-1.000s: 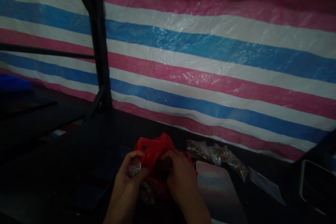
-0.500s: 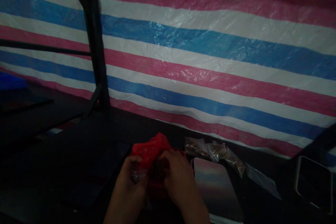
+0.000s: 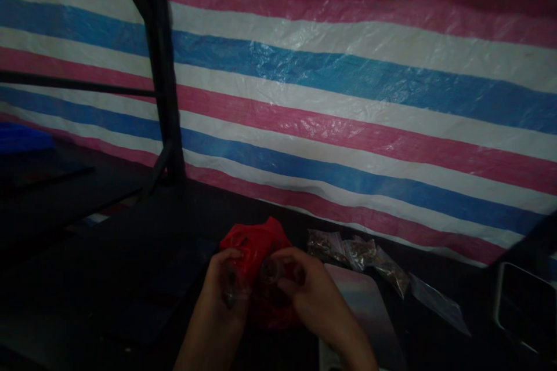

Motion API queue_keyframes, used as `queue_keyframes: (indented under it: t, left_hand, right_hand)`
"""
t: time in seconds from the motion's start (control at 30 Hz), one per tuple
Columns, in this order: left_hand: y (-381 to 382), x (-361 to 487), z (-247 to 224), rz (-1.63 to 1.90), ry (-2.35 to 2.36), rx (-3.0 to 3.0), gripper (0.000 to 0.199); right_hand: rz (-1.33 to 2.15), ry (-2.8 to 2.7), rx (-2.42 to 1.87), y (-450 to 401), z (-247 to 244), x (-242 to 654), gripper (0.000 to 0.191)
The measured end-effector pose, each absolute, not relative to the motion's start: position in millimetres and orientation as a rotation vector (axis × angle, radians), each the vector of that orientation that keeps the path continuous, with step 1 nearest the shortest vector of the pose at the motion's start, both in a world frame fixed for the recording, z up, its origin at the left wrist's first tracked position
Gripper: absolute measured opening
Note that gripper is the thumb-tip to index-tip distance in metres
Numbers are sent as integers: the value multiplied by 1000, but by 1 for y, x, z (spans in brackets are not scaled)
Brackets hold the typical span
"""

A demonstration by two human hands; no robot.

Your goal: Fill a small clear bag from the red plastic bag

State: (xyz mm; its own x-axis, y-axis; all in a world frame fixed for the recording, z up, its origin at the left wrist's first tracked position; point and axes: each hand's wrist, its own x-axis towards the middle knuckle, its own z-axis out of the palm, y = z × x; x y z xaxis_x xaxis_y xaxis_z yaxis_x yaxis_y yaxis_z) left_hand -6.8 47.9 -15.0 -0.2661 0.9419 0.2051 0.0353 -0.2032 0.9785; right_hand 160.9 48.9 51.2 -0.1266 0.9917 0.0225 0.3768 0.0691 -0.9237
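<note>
Low in the middle of the frame, we have both hands closed on a red plastic bag (image 3: 256, 243), which bunches up between them above the dark table (image 3: 108, 278). Our left hand (image 3: 224, 293) is curled, thumb and fingers pinching the bag's left side together with something small and clear that could be a little pouch (the light is too dim to be sure). Our right hand (image 3: 311, 295) is curled too, its fingertips pinching the bag's right side near the top; something rounded and pale shows just at those fingertips, but we cannot tell what it is.

To handle this well, we judge that the grip should stay light and close to the bag's mouth, so the thin film opens rather than tears, and that both hands should keep the bag over the table in case anything slips out. In this gloom we rely on touch more than sight, so slow, small finger moves seem wise.

Just right of the hands lies a flat grey plate (image 3: 369, 307), and beyond it, towards the lower right, a row of small clear packets with brown contents (image 3: 361, 255) sits along the foot of the striped tarpaulin (image 3: 348, 98) that fills the upper frame. A dark post (image 3: 161, 69) stands at upper left.
</note>
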Motion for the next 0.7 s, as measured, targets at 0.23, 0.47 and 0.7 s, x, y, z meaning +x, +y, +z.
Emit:
queue_keyframes:
  t: [0.23, 0.47, 0.7]
  left_hand:
    - [48, 1, -13, 1530, 1259, 1257, 43]
    - [48, 1, -24, 1530, 1171, 1237, 48]
    - [56, -4, -25, 1628, 1406, 1137, 62]
  right_hand:
    - [912, -1728, -1349, 32, 76, 140, 49]
    - [856, -1914, -1284, 25, 77, 130, 57]
    - [851, -1877, -1314, 26, 74, 132, 51]
